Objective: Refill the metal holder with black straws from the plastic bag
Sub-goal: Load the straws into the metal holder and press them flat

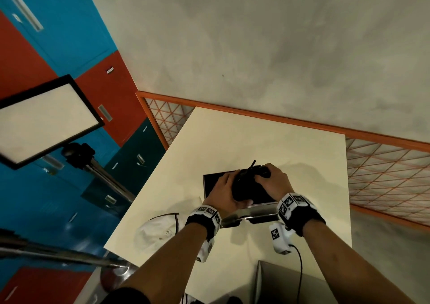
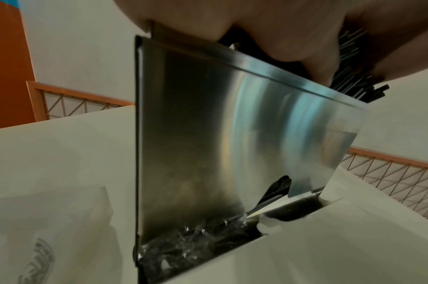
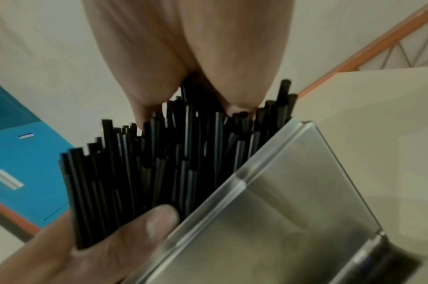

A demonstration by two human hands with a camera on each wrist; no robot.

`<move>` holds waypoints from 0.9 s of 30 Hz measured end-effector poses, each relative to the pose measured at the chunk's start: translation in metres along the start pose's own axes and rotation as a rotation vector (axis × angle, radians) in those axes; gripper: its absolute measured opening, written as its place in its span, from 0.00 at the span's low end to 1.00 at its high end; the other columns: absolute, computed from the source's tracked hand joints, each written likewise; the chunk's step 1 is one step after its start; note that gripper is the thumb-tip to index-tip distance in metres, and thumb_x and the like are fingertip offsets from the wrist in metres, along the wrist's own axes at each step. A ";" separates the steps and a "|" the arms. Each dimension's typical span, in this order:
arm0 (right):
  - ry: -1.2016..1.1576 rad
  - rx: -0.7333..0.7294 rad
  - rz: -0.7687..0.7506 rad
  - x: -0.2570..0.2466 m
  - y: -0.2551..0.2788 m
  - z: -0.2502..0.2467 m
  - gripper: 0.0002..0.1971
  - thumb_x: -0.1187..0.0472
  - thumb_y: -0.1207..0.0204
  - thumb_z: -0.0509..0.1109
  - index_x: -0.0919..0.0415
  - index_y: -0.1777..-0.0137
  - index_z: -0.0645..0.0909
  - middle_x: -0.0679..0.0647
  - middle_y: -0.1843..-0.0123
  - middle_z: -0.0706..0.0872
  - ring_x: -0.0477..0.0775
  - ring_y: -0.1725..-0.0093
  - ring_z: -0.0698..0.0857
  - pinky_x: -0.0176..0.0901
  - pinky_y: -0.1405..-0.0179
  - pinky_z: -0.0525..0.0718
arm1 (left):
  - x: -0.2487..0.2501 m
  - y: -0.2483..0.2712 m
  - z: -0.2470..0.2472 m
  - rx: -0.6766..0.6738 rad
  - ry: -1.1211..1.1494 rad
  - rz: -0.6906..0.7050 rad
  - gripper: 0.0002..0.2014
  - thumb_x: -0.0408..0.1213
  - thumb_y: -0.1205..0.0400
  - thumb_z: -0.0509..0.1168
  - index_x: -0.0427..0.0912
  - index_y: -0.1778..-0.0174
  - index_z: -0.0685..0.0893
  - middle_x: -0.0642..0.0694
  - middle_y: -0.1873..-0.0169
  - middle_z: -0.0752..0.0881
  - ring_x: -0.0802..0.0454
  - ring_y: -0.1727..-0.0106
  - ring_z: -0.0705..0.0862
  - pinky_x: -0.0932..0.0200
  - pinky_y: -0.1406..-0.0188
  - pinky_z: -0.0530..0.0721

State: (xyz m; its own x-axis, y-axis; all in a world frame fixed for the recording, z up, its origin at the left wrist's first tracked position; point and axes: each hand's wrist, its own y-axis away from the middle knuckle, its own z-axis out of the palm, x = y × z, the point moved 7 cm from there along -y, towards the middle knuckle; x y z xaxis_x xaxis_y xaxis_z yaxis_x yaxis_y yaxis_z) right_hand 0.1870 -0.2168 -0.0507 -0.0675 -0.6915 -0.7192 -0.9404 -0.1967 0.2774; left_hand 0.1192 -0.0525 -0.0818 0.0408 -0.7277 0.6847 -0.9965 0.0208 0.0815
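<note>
A brushed metal holder stands on the cream table. A thick bundle of black straws stands in its open top, the ends uneven. My left hand grips the bundle from the left, with its thumb across the straws. My right hand curls over the bundle from the right, and its fingertips lie on the straw ends. Crinkled clear plastic lies at the holder's base.
A white bag with a printed logo lies left of the holder near the table's front edge. A cardboard box corner sits at the near right. An orange mesh fence runs behind the table, and a light panel on a stand is at left.
</note>
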 end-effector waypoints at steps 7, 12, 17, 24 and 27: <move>-0.090 0.071 -0.094 -0.004 0.011 -0.006 0.13 0.56 0.24 0.69 0.55 0.41 0.82 0.55 0.48 0.88 0.58 0.48 0.84 0.42 0.51 0.77 | 0.005 -0.001 -0.001 0.023 -0.073 0.070 0.49 0.60 0.32 0.74 0.53 0.16 0.60 0.48 0.25 0.72 0.46 0.25 0.71 0.43 0.23 0.72; -0.252 0.125 -0.084 0.001 0.016 -0.025 0.07 0.58 0.24 0.68 0.54 0.49 0.84 0.50 0.55 0.89 0.50 0.54 0.86 0.43 0.56 0.80 | 0.018 -0.006 -0.007 0.018 -0.139 0.142 0.47 0.58 0.31 0.74 0.54 0.17 0.61 0.48 0.29 0.71 0.44 0.30 0.76 0.42 0.26 0.76; -0.228 0.048 0.020 0.009 0.005 -0.011 0.08 0.59 0.21 0.63 0.61 0.54 0.81 0.56 0.55 0.87 0.60 0.53 0.85 0.45 0.61 0.75 | 0.025 -0.009 -0.006 -0.021 -0.197 0.170 0.45 0.54 0.29 0.74 0.58 0.17 0.60 0.49 0.30 0.70 0.43 0.31 0.76 0.41 0.28 0.77; -0.019 0.207 -0.109 0.002 0.014 -0.017 0.10 0.58 0.19 0.63 0.63 0.48 0.83 0.56 0.49 0.81 0.58 0.51 0.82 0.43 0.52 0.75 | -0.006 -0.008 0.002 -0.079 -0.097 0.029 0.47 0.55 0.29 0.76 0.57 0.15 0.60 0.49 0.28 0.69 0.46 0.26 0.73 0.47 0.24 0.76; -0.067 0.374 -0.147 0.005 0.022 -0.035 0.10 0.58 0.18 0.64 0.62 0.45 0.84 0.55 0.45 0.84 0.56 0.48 0.84 0.41 0.49 0.78 | -0.011 -0.010 0.000 -0.128 -0.113 -0.014 0.48 0.54 0.28 0.76 0.56 0.14 0.58 0.49 0.26 0.68 0.45 0.24 0.71 0.45 0.23 0.74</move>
State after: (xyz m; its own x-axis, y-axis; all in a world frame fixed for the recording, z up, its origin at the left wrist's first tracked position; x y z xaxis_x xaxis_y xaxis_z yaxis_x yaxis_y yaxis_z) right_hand 0.1775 -0.2494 -0.0259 0.0668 -0.6254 -0.7774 -0.9972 -0.0150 -0.0736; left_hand 0.1289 -0.0448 -0.0906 0.0392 -0.8007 0.5978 -0.9780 0.0919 0.1872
